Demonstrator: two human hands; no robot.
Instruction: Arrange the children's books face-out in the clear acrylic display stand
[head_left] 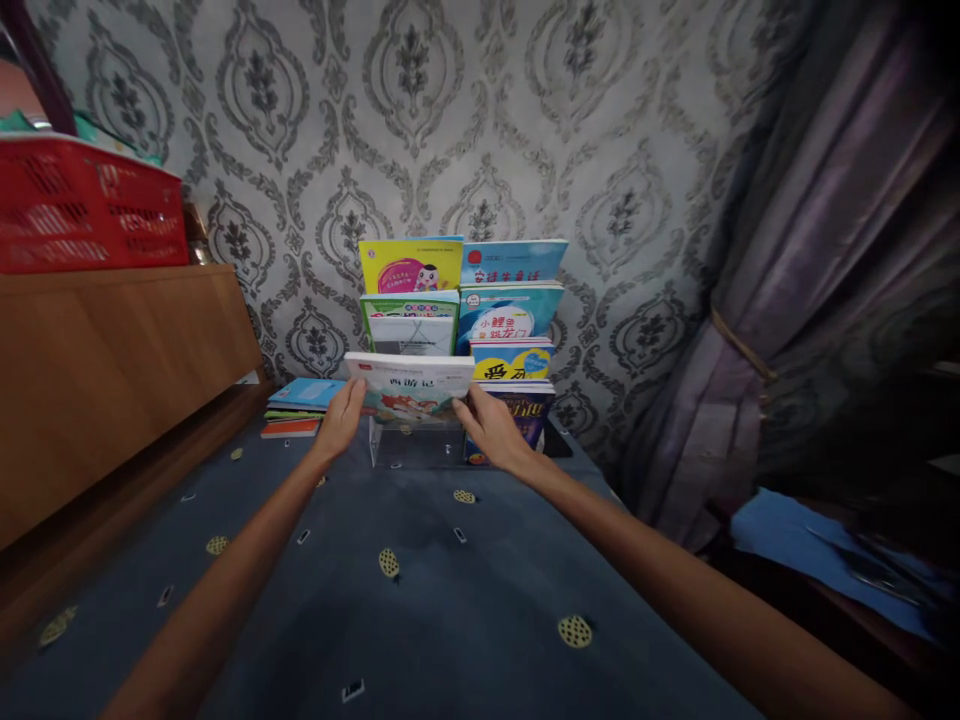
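Note:
Between my two hands is a white-covered book with Chinese characters and an orange-brown picture. My left hand grips its left edge, and my right hand grips the lower right corner. Behind it stands a clear tiered book rack, whose lower left part shows under the book. On the rack's left side are a yellow book, a green book and a pale grey-white book. Its right side carries blue books, a yellow-and-blue book and a dark purple book.
A small pile of books lies left of the rack on the dark blue patterned cloth. Further left, a red basket sits on a wooden cabinet. Patterned wallpaper rises behind; a tied purple curtain hangs at the right.

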